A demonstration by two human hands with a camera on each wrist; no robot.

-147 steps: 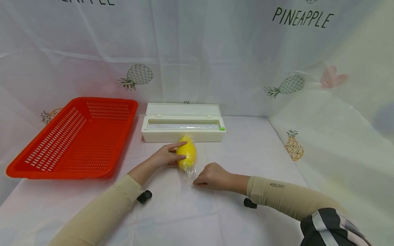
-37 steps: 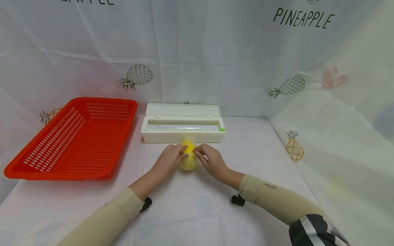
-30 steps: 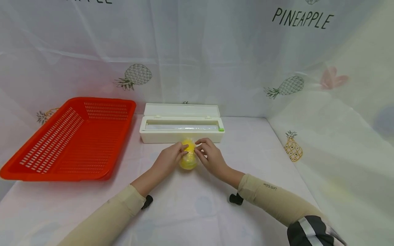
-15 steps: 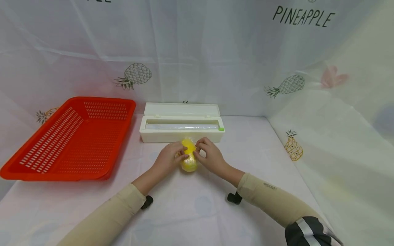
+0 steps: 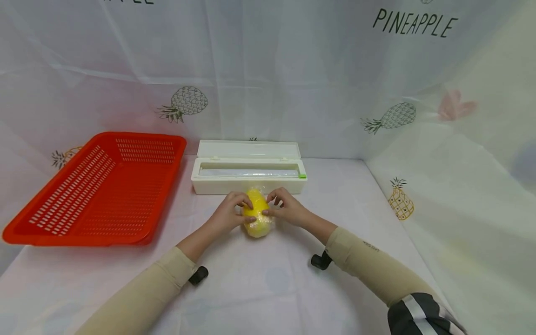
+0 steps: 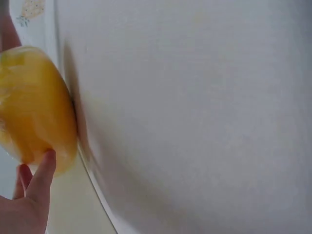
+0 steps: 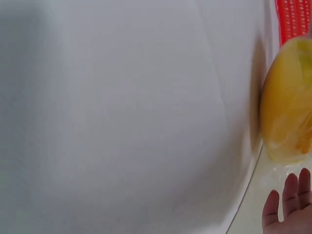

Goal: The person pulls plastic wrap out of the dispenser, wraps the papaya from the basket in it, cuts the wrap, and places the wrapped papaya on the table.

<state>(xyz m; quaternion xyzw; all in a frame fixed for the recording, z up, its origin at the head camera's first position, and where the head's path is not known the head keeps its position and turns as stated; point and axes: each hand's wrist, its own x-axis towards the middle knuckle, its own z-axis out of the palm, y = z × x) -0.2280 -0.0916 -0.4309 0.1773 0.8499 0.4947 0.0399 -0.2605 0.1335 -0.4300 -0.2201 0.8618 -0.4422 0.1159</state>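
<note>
A yellow oval fruit [image 5: 258, 224] in shiny clear plastic wrap lies on the white cloth, just in front of the white cling film dispenser [image 5: 247, 187]. My left hand [image 5: 230, 211] holds its left side between thumb and fingers. On the other side, my right hand [image 5: 288, 209] holds it with the thumb on the wrap and the fingers bent at its edge. Loose film shows at its right and far end. In the left wrist view, fingertips touch the end of the fruit [image 6: 39, 107]. Several right-hand fingers [image 7: 291, 197] stand a little off the fruit [image 7: 287, 102] in the right wrist view.
The dispenser's lid [image 5: 249, 150] is raised, with a film roll [image 5: 247, 172] inside and a green slider [image 5: 302, 176] at its right end. A red perforated basket [image 5: 121, 204] stands at the left. A pineapple-print curtain [image 5: 268, 79] hangs behind.
Earlier the right hand pulled film out at the fruit's near end; that film is now folded over. Just now the fruit has turned and tilted slightly, and both hands have moved a little apart.
</note>
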